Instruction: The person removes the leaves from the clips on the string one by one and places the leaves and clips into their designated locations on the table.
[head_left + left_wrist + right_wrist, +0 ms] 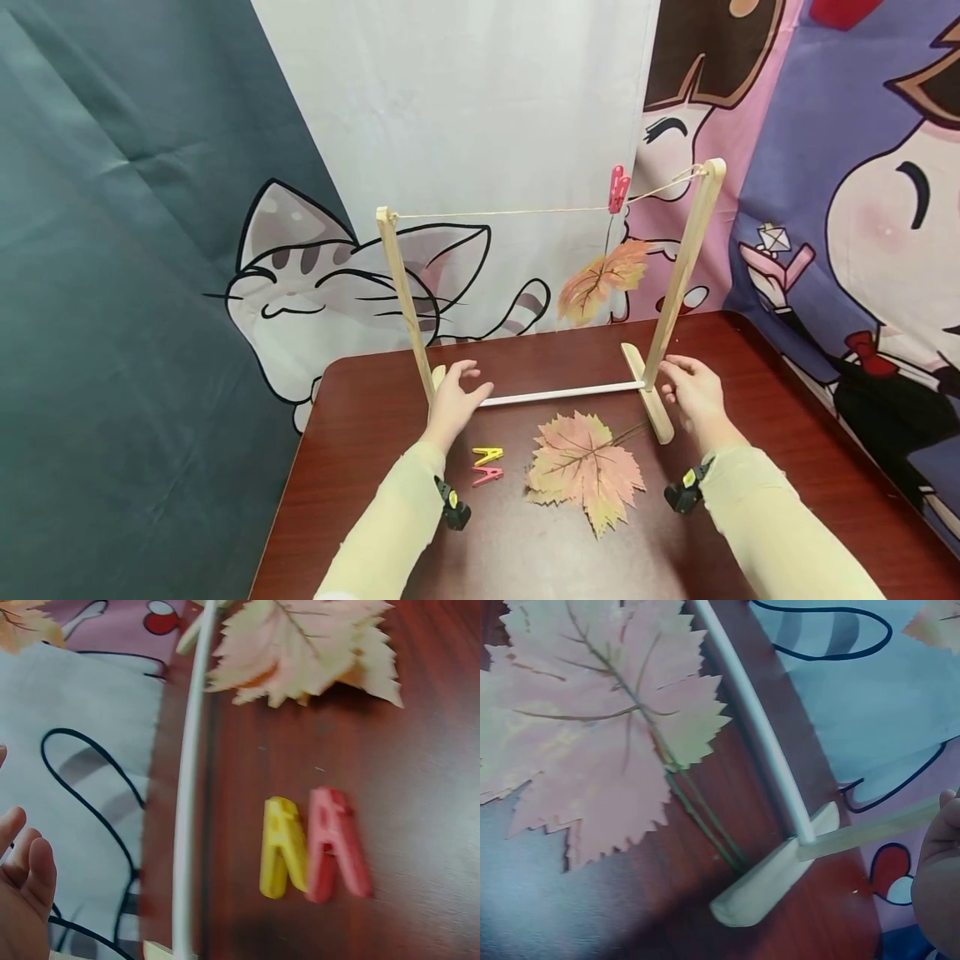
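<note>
At the back: a hanging cloth (465, 100), printed with cartoon figures.
Surface (345, 425): glossy and reddish brown, in front of the cloth.
Rack: 2 wooden posts, left post (405, 300) and right post (686, 271), joined low down by a white rod (562, 393) and near the tops by a thin cord (502, 212).
Lying leaves (585, 462): pink and yellow, overlapping on the surface in front of the rod, 2 stems pointing towards the right post's wooden foot (657, 417).
Hanging leaf (600, 283): orange, suspended from the cord by 1 pink clip (618, 190), nearer the right post.
Left hand (453, 404): released, fingers loosely bent, just beside the left post's lower end.
Right hand (693, 396): released, fingers relaxed by the right post's lower part; whether the fingertips touch it, I cannot tell.
Loose clips: 1 yellow clip (487, 456) and 1 red clip (487, 475), side by side on the surface, left of the lying leaves.
</note>
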`<state>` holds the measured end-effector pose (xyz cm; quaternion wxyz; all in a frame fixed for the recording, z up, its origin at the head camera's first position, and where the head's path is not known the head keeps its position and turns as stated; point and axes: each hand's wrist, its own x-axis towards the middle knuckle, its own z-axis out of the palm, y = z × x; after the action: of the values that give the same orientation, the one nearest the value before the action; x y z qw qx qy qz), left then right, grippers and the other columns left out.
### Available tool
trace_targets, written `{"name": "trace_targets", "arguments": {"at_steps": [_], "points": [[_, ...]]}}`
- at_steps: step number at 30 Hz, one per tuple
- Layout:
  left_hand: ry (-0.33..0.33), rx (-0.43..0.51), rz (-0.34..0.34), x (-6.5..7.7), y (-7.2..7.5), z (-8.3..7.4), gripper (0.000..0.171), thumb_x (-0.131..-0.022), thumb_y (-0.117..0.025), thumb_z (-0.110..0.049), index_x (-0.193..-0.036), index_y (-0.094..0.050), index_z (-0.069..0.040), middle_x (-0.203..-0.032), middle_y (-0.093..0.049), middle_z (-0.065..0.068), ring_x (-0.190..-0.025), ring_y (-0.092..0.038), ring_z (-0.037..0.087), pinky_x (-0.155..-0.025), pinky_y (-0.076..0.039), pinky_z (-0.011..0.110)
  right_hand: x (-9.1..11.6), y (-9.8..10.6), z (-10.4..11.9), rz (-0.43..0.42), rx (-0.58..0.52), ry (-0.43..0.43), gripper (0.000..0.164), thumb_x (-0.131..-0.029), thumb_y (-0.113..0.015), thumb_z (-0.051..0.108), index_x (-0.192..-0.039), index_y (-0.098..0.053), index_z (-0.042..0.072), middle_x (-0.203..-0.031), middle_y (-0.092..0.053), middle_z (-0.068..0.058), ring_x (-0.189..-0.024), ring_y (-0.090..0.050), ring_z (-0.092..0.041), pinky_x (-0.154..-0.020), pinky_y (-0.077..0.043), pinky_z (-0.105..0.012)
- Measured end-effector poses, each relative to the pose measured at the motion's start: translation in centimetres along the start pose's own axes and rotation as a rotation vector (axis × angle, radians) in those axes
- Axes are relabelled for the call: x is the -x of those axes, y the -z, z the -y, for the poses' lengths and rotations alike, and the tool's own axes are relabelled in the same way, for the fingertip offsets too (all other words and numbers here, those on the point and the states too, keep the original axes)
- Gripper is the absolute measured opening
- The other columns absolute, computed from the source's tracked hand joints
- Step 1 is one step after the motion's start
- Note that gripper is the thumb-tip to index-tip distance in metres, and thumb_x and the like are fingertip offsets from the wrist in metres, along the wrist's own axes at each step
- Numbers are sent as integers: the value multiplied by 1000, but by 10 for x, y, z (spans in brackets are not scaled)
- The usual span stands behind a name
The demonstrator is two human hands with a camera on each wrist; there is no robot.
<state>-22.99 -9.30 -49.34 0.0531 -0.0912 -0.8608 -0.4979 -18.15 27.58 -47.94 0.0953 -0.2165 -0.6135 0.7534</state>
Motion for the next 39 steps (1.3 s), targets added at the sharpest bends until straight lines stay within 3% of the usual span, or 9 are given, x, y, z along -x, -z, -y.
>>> {"name": "trace_targets", "arguments": {"at_steps": [9, 13, 16, 21, 26, 39], "points": [[-69, -32, -10, -21, 10, -36, 53, -83, -69, -39, -128, -53, -16, -116, -62, -2, -93, -59, 22, -80, -45, 39, -3, -12, 32, 39, -14, 66, 29, -90, -62, 8, -116, -51, 1, -82, -60, 3, -48, -51, -3, -40, -42, -16], [-91, -17, 1, -29, 12, -47, 52, -84, -69, -38, -129, -52, -18, -118, -61, -1, -104, -57, 21, -85, -44, 40, -3, -19, 43, 78, -41, 108, 23, -89, -62, 6, -109, -53, 2, -81, -59, 2, -47, -50, -3, -40, -41, -15], [-128, -27, -9, -36, 10, -56, 52, -83, -70, -36, -128, -52, -19, -117, -62, 0, -104, -57, 20, -85, -45, 39, -3, -22, 50, 95, -61, 134, 14, -89, -62, 5, -102, -56, 6, -77, -62, 4, -47, -50, -3, -39, -41, -15], [-180, -39, -28, -46, 10, -74, 51, -82, -71, -33, -127, -53, -16, -115, -63, -1, -82, -59, 18, -75, -46, 32, -4, -25, 62, 105, -88, 162, 10, -89, -62, 5, -96, -59, 11, -76, -64, 4, -46, -49, -3, -39, -40, -14], [-219, 24, -64, -57, 20, -96, 48, -82, -71, -30, -125, -54, -15, -114, -63, -2, -61, -46, 17, -64, -41, 29, -4, -33, 74, 113, -66, 178, 16, -87, -66, 8, -101, -59, 9, -80, -61, 4, -47, -50, -3, -40, -40, -14], [-310, 18, -89, -76, 35, -147, 39, -83, -71, -31, -118, -59, -16, -112, -63, -5, -55, -46, 14, -58, -41, 26, -3, -56, 114, 150, -48, 295, 11, -86, -68, 10, -96, -62, 14, -78, -59, 5, -48, -51, -5, -40, -39, -15]]}}
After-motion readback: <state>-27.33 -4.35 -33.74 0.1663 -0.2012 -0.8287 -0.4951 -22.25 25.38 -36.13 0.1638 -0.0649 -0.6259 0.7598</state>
